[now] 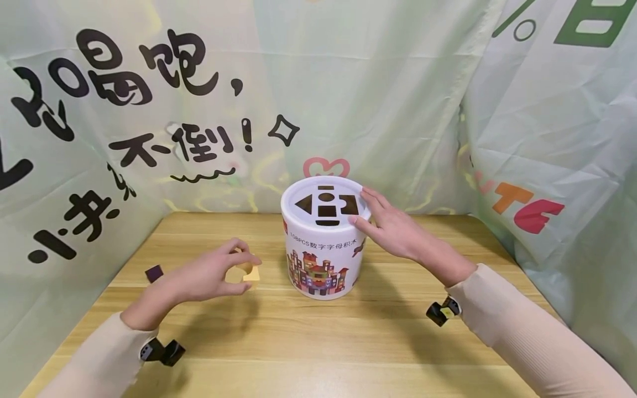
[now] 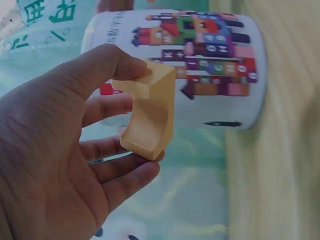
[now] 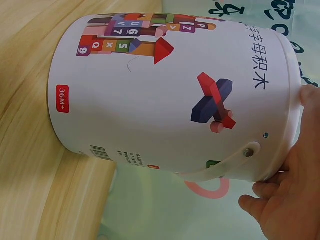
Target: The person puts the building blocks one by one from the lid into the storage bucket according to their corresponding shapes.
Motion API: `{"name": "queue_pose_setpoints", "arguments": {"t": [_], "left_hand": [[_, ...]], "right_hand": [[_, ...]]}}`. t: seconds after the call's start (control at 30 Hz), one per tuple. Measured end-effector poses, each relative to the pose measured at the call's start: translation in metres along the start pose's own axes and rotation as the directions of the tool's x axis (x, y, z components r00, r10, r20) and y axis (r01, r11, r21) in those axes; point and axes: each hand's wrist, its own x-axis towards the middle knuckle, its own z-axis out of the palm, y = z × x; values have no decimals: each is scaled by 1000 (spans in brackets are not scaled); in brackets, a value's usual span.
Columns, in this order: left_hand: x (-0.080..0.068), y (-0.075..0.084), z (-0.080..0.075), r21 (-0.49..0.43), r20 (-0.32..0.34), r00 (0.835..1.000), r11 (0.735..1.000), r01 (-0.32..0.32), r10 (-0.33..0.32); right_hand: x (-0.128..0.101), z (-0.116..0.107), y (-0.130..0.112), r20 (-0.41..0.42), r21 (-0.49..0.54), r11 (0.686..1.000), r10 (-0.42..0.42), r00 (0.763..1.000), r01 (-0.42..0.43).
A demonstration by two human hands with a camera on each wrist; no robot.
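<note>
My left hand [image 1: 211, 273] pinches a yellow arch-shaped block [image 2: 159, 110] between thumb and fingers, above the table and left of the bucket. The block's curved cutout faces the palm in the left wrist view. A white bucket [image 1: 323, 260] printed with colourful building blocks stands upright. Its white lid [image 1: 303, 190] has several shaped holes, among them a triangle, a circle and an arch. My right hand [image 1: 395, 229] rests on the right side of the bucket's rim, fingers extended along it and thumb at the front. Part of that hand shows in the right wrist view.
A dark purple block [image 1: 154, 273] lies on the wooden table [image 1: 318, 342] at the left, beside my left forearm. Printed cloth [image 1: 378, 83] hangs behind the table and along both sides. The bucket's pale handle [image 3: 215, 170] hangs down its side.
</note>
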Motion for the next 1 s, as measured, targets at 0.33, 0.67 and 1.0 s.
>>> {"name": "queue_pose_setpoints", "arguments": {"t": [0.33, 0.67, 1.0], "left_hand": [[27, 18, -30, -8, -96, 994, 998, -59, 58], [58, 34, -59, -36, -144, 985, 994, -100, 94], [91, 45, -79, -91, -118, 990, 992, -92, 81]], "right_hand": [[0, 0, 0, -3, -3, 1000, -4, 1000, 4], [1, -1, 0, 3, -3, 1000, -1, 1000, 1], [-1, 0, 0, 2, 25, 1000, 11, 1000, -11]]}}
